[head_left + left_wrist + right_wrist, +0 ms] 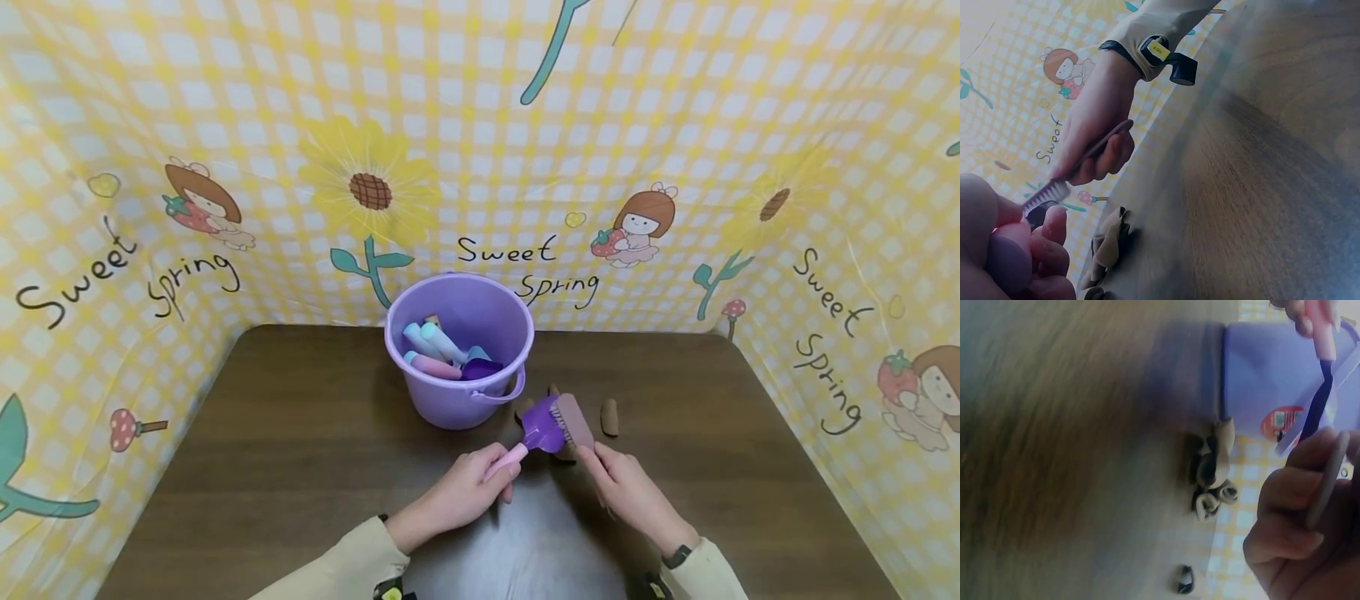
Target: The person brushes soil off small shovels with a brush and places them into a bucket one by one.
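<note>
My left hand grips the pink handle of a small purple shovel, held above the table. In my right hand is a dusty-pink brush, its bristles against or just over the right side of the shovel's blade; whether they touch is unclear. Several brown curled pieces lie on the table around and partly behind the shovel. One separate curled piece sits right of the brush. In the left wrist view, the fingers of my right hand wrap around the brush handle.
A purple bucket with a side handle stands behind and left of the shovel. Inside it are pink and light-blue handled tools and a dark purple scoop. Yellow checked cloth walls the dark wooden table on three sides.
</note>
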`<state>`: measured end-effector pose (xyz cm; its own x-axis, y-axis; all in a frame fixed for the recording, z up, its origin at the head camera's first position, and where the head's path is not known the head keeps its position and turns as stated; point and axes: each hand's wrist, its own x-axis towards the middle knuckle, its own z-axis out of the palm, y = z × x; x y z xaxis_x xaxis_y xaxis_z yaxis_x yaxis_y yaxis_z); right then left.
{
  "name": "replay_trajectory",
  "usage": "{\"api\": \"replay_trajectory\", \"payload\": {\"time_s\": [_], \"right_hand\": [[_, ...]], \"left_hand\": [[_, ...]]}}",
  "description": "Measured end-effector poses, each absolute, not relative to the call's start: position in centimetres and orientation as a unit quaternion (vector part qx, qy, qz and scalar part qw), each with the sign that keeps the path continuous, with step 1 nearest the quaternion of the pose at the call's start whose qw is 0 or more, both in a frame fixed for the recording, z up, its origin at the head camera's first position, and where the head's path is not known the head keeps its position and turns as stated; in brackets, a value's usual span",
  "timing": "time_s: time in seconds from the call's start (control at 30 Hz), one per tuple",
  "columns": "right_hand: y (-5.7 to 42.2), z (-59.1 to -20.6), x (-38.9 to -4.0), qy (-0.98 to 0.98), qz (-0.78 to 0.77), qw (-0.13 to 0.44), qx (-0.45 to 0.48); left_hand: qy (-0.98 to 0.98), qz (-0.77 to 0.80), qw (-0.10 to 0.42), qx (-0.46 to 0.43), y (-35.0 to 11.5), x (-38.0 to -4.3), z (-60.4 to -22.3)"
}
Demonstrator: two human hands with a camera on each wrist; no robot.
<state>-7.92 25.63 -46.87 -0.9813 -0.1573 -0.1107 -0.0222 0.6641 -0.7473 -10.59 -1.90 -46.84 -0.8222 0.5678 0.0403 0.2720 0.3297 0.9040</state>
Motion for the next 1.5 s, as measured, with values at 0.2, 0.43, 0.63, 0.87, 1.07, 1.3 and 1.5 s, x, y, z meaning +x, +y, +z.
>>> {"api": "replay_trajectory", "payload": {"time_s": [0.2, 0.43, 0.63, 0.87, 1.07, 1.3, 1.5], "right_hand": [[26.3, -47.2, -8.2, 0.915, -0.396, 0.075, 0.001], [26.9, -46.9, -8.5, 0.928, -0.373, 0.015, 0.02], [27.2, -46.7, -8.4, 0.924, -0.381, 0.019, 0.04], [27.2, -47.1, -8.3, 0.942, -0.336, 0.0, 0.023], [27.3, -47.0, -8.2, 0.95, -0.312, -0.002, 0.016], [27.8, -46.7, -7.9, 0.952, -0.304, 0.008, 0.013], [28.3, -46.7, -7.6, 0.953, -0.303, 0.003, 0.008]], "left_hand": [[0.806, 0.511, 0.143, 0.262, -2.3, -10.4, -46.5], [0.835, 0.471, 0.094, 0.268, -2.9, -10.1, -45.8], [0.857, 0.421, 0.064, 0.291, -3.7, -9.9, -43.4], [0.868, 0.365, 0.054, 0.332, -5.1, -9.4, -38.9], [0.867, 0.337, -0.041, 0.364, -6.6, -10.2, -35.1], [0.876, 0.308, -0.135, 0.346, -9.1, -13.3, -31.4], [0.894, 0.283, -0.159, 0.31, -10.6, -16.2, -30.6]]}}
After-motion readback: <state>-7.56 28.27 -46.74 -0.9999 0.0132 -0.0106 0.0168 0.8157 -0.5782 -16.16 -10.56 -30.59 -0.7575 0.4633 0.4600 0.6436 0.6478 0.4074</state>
